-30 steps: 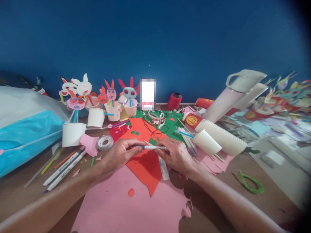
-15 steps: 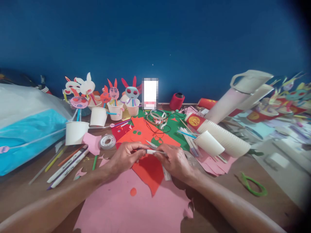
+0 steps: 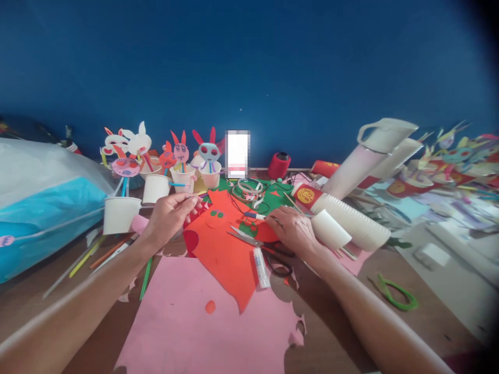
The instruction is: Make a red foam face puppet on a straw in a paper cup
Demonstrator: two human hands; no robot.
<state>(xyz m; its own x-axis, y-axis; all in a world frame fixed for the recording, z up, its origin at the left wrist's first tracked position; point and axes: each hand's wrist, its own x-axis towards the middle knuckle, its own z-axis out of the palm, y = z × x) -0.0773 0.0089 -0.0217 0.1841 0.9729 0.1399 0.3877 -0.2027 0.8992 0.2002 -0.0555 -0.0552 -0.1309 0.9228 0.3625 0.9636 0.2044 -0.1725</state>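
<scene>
My left hand (image 3: 169, 218) is over the left edge of the orange sheet, thumb and fingers drawn together. A bit of purple shows at its fingertips, but I cannot make out what they pinch. In my right hand (image 3: 294, 226), low over the sheet's right side, is a white marker (image 3: 255, 215) with a dark blue end pointing left. Just in front of this hand lie black-handled scissors (image 3: 253, 240), blades to the left, and a white glue stick (image 3: 261, 267). The orange sheet (image 3: 230, 259) overlaps a cut pink sheet (image 3: 195, 322); a round orange cutout (image 3: 215, 218) has green dots.
Paper cups (image 3: 122, 214) with paper animal faces stand at the back left. Stacked paper cups (image 3: 351, 213) and a white jug (image 3: 362, 156) lean on the right. A blue plastic bag (image 3: 50, 208) bulges at the left; a green loop (image 3: 397, 293) lies at the right.
My hands have moved apart from the middle. The left went up and left to the purple markers; the right went up and right with the white marker, uncovering the scissors and glue stick.
</scene>
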